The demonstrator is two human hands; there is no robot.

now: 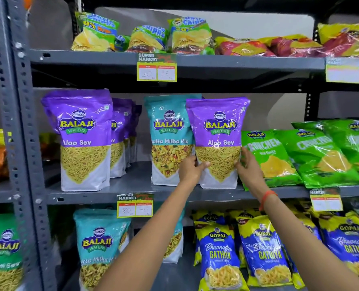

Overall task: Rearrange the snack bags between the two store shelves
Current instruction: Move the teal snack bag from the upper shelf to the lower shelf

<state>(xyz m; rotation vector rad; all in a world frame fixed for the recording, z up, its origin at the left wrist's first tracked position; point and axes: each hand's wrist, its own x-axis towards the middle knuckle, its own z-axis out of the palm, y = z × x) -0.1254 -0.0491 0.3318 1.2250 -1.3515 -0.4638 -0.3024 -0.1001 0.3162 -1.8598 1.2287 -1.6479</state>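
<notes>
A purple Aloo Sev bag (217,131) stands upright on the middle shelf (132,186), held at its lower sides by both hands. My left hand (190,170) grips its left edge, my right hand (249,168) its right edge. Directly left of it, partly overlapped, stands a teal Khatta Mitha Mix bag (168,135). More purple Aloo Sev bags (81,135) stand in a row at the shelf's left. On the lower shelf, another teal Khatta Mitha Mix bag (100,246) stands behind my left forearm.
Green Crunchex bags (313,154) lean on the middle shelf's right. Blue-yellow Gopal Gathiya bags (220,255) fill the lower right. Uncle Chipps bags (145,36) sit on the top shelf. Price tags (135,206) hang from shelf edges. A grey upright post (25,133) divides the racks.
</notes>
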